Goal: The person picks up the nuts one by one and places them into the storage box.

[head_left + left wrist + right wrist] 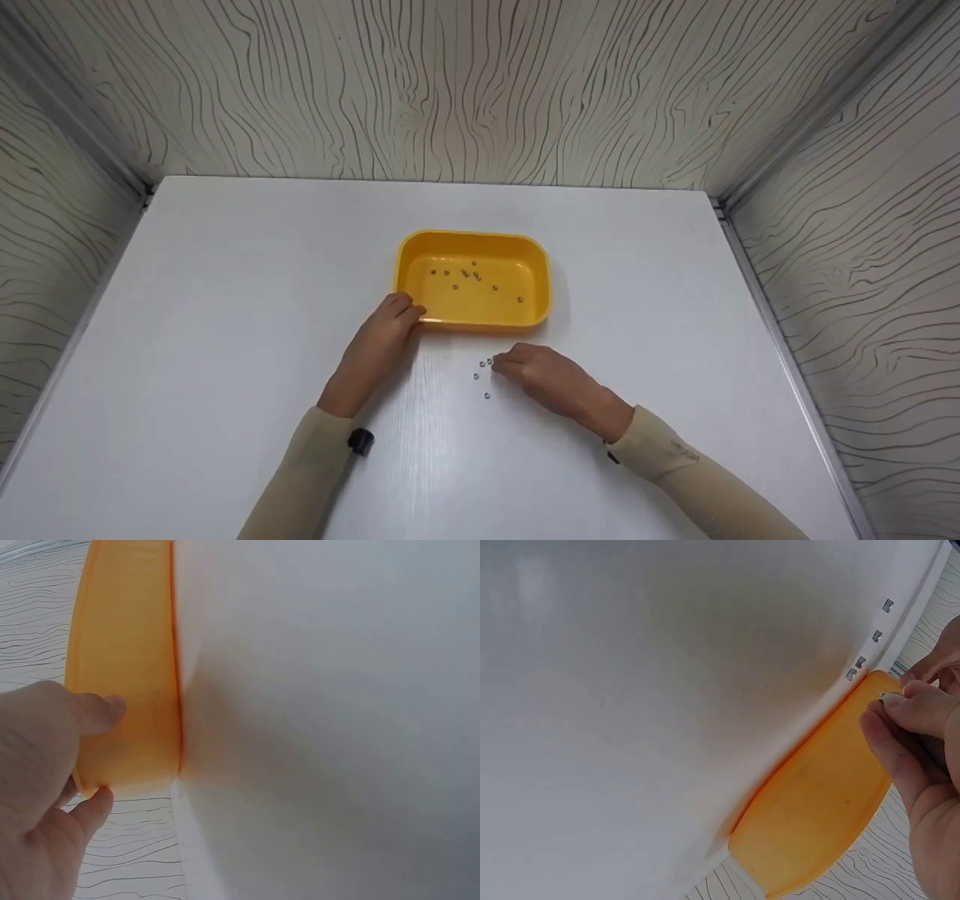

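A yellow plastic bin (480,327) stands on the white table, with several small metal nuts (455,287) scattered over its floor. At its near left corner my left hand (386,322) grips the rim; in the left wrist view the thumb (101,712) lies along the bin's outer wall (131,637). My right hand (551,379) is low over the table, just in front of the bin. Its thumb and finger pinch a small shiny metal nut (885,697), mostly covered by the fingertips. Several more nuts (476,376) lie on the table beside these fingertips.
The white table (225,300) extends to both sides of the bin. Wood-grain patterned panels (450,90) rise behind it and at both sides. A black band piece (361,442) shows at the left sleeve's cuff.
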Motion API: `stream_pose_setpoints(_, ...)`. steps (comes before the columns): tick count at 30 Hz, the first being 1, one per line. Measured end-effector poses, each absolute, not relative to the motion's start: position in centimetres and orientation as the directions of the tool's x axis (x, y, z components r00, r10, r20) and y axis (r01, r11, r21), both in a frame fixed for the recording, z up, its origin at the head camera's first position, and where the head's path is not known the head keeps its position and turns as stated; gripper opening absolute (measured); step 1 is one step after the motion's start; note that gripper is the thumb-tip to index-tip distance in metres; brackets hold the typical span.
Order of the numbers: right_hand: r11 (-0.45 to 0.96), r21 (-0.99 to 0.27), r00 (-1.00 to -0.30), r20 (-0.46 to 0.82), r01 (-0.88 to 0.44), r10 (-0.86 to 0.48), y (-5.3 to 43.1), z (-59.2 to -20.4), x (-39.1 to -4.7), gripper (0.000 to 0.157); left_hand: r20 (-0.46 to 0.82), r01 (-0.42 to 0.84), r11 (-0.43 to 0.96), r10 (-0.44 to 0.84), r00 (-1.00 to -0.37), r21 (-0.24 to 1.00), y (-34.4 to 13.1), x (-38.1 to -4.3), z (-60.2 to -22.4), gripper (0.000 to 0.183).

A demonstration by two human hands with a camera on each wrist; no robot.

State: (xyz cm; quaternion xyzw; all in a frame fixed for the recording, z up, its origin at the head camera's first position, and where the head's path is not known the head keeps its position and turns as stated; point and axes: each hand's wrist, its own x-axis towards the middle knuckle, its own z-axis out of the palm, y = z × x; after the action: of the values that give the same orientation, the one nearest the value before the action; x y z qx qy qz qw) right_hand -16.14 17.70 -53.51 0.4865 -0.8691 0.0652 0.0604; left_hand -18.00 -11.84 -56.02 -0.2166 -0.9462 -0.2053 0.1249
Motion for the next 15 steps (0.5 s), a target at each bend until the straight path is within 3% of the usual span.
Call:
stream_pose_setpoints(3,0.518,-0.083,-0.522,0.236,-0.851,-0.820,17.6,-53.3,-16.2,0.033,0.348,0.478,0.813,0.365,-0.864,0.333,-11.8,-18.1,-56.1,0.021)
stream_pose_setpoints(9,0.471,-0.261,-0.538,0.391,-0.843,-0.747,17.3,-52.3,-16.8,0.034,0.370,0.488,0.812,0.368,-0.853,0.319,-11.9,-18.0,-56.0,0.021)
stream_pose_setpoints(15,0.458,-0.365,-0.584,0.454,-0.811,-0.673,17.2,-50.8,-17.3,0.032,0.368,0.486,0.816,0.368,-0.854,0.313,-11.9,-17.9,-56.0,0.021)
